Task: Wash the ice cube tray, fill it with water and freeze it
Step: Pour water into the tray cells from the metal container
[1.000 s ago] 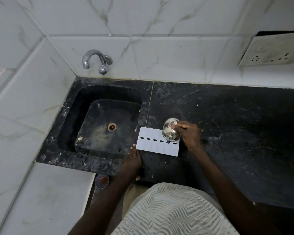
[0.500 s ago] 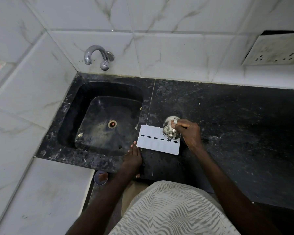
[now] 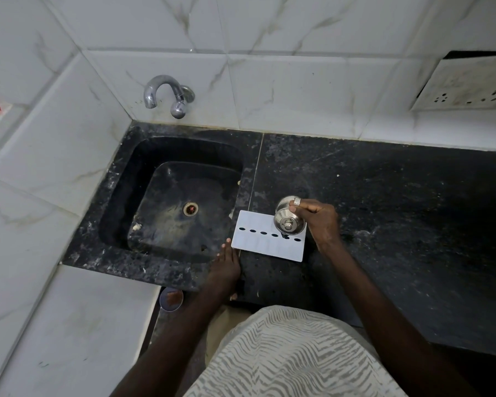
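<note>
Just beside sink, left hand touches tray's corner; right hand holds cup.

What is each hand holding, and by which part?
Right hand grips the steel vessel round its side, above the white tray. Left hand holds nothing; it touches the tray's corner.

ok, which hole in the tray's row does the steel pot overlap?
The fifth hole from the left, next to last: the steel pot held by the right hand covers its top edge. The other five show whole.
</note>
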A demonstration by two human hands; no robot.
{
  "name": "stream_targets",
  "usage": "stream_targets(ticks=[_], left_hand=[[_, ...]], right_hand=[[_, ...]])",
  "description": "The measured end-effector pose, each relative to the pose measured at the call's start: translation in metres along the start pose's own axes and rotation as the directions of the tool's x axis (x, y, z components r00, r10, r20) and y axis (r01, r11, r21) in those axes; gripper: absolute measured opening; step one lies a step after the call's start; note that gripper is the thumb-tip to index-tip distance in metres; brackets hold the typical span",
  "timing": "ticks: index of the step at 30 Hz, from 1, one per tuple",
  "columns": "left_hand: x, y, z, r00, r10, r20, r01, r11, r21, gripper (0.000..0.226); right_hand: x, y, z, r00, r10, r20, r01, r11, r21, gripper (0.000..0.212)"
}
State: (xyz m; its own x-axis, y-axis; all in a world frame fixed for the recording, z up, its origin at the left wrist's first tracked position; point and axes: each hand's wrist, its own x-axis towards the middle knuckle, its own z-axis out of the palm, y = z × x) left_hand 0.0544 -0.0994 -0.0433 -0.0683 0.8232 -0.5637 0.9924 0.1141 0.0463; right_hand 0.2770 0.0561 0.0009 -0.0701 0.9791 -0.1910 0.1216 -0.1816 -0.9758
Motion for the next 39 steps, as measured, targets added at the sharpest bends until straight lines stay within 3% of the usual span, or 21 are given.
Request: stream_targets(ticks=[8,18,35,39], left_hand=[[0.000,0.001,-0.002,1.000,-0.003,0.017,0.003,1.000,0.001,0.075],[0.002,-0.001,0.002,1.000,0.006,-0.012,-0.006,1.000,-0.006,0.069],[-0.002,0.001,-0.001,0.999,-0.003,0.037,0.004,1.000,-0.018,0.089],[-0.001,0.000,0.001,1.000,-0.007,0.020,0.007,1.000,-0.026,0.080]], right_hand=[[0.001,-0.009,0.016,1.000,0.000,0.031,-0.001,0.999,0.037,0.021],[-0.003,-0.010,0.023,0.983,-0.142,0.119,0.150,0.987,-0.053,0.019],[0.002,-0.009,0.020,0.980,-0.164,0.113,0.172,0.983,-0.067,0.021],[0.004,-0.008,0.020,0.982,-0.148,0.117,0.157,0.985,-0.065,0.023]])
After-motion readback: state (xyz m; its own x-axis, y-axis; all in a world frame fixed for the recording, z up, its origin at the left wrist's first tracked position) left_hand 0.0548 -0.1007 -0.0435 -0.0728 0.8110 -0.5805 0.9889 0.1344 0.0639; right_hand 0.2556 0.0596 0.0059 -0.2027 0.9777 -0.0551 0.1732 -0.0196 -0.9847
